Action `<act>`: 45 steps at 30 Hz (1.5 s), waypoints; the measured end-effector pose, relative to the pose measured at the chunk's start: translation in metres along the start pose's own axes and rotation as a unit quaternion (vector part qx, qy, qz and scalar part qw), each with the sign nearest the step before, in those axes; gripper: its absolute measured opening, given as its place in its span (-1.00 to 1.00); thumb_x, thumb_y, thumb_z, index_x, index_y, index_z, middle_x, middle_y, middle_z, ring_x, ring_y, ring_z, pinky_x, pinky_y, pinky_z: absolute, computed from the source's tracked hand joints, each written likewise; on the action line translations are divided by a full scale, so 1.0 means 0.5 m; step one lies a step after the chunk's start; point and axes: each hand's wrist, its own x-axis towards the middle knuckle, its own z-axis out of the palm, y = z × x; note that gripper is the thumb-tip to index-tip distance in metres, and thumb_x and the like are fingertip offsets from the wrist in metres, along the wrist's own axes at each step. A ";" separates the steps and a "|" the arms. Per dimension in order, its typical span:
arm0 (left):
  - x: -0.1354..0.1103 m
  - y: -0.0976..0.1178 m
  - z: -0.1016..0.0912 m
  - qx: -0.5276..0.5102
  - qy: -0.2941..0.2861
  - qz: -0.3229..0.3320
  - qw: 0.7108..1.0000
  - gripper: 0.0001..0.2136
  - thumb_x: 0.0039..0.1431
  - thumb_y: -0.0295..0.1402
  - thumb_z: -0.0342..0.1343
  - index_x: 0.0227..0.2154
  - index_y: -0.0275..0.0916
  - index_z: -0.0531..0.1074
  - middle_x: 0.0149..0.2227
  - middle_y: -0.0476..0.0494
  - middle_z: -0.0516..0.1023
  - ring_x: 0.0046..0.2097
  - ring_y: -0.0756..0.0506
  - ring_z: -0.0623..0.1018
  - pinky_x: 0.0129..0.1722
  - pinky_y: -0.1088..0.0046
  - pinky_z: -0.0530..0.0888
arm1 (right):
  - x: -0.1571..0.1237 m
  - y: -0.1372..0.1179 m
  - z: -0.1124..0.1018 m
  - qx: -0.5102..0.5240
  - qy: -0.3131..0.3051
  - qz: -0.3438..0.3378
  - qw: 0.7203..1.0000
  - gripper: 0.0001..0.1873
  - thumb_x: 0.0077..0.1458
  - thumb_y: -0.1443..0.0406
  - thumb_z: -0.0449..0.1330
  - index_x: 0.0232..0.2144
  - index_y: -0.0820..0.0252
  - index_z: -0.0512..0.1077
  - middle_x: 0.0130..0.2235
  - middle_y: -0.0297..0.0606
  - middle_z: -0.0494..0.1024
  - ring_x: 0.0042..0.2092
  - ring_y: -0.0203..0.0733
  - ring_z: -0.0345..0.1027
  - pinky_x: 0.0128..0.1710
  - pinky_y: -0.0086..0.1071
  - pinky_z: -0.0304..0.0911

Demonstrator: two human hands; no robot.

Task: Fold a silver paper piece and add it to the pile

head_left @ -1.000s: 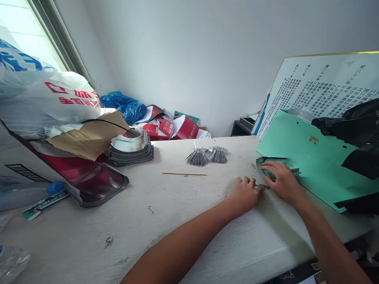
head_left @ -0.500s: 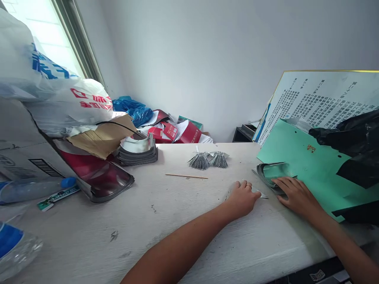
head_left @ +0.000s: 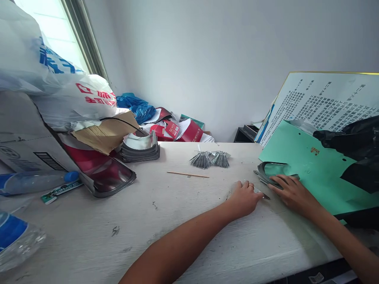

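My left hand (head_left: 244,200), with a ring on one finger, rests on the table with its fingers curled over a thin silver-grey pointed piece (head_left: 266,197). The hand hides most of that piece; only its tip and a sliver beyond the fingers show. To the right, my right hand (head_left: 291,194) lies with fingers stretched and apart over the near end of a stack of curved grey sheets (head_left: 262,173). Beyond my left hand lie two fan-shaped bundles of thin grey strips (head_left: 200,160). A thin wooden stick (head_left: 188,174) lies to their near left.
A green board (head_left: 314,169) with black plastic (head_left: 352,134) leans behind the stack at right. On the left are a carton (head_left: 26,130), curved dark-red sheets (head_left: 103,177), another curved stack (head_left: 140,152), plastic bottles (head_left: 20,236) and a toothpaste-like box (head_left: 60,191).
My right hand's fingers have reached slightly left and spread over the stack. My left hand stays on the pointed piece, whose tip looks darker now. The whole view has shifted slightly.
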 end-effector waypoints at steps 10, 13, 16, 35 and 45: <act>0.057 0.008 0.019 -0.023 -0.015 -0.017 0.999 -0.73 0.30 -0.39 -0.07 -0.03 -0.12 0.44 0.01 -0.34 0.44 0.08 -0.30 0.39 -0.05 0.07 0.36 | -0.005 0.019 0.004 0.030 0.000 -0.008 1.000 -0.82 0.08 0.45 0.17 -0.36 0.12 0.53 0.20 -0.19 0.40 0.17 0.16 0.22 0.04 0.01 0.19; 0.084 0.017 0.022 -0.036 -0.023 -0.032 0.999 -0.75 0.30 -0.36 -0.07 -0.06 -0.11 0.46 -0.01 -0.32 0.46 0.04 -0.30 0.41 -0.05 0.02 0.37 | -0.005 0.021 0.004 0.026 -0.002 -0.010 1.000 -0.79 0.09 0.46 0.15 -0.32 0.11 0.54 0.20 -0.17 0.39 0.17 0.15 0.22 0.04 0.00 0.20; 0.098 0.024 0.023 -0.047 -0.025 -0.043 0.998 -0.75 0.31 -0.35 -0.08 -0.08 -0.11 0.47 0.00 -0.31 0.45 0.04 -0.30 0.40 -0.03 -0.03 0.36 | -0.005 0.024 0.002 0.031 0.004 -0.003 1.000 -0.75 0.10 0.46 0.13 -0.27 0.09 0.55 0.20 -0.18 0.39 0.16 0.14 0.24 0.04 0.00 0.20; 0.088 0.006 -0.001 -0.130 0.001 -0.034 0.991 -0.76 0.23 -0.49 -0.06 -0.06 -0.27 0.32 -0.04 -0.25 0.50 0.02 -0.21 0.46 0.03 0.02 0.38 | -0.006 -0.008 0.019 0.130 0.035 0.039 0.990 -0.53 0.00 0.52 0.04 -0.10 0.10 0.52 0.21 -0.12 0.36 0.17 0.12 0.26 -0.02 -0.06 0.31; -0.144 -0.158 -0.222 -0.260 0.100 -0.091 0.956 -0.66 0.17 -0.53 -0.10 0.01 -0.22 0.32 0.05 -0.13 0.46 0.05 -0.04 0.48 -0.01 0.34 0.51 | 0.057 -0.062 -0.222 0.276 0.241 0.193 0.910 -0.77 0.24 0.31 0.15 -0.06 0.12 0.48 0.11 -0.09 0.42 0.08 0.15 0.34 0.02 0.01 0.33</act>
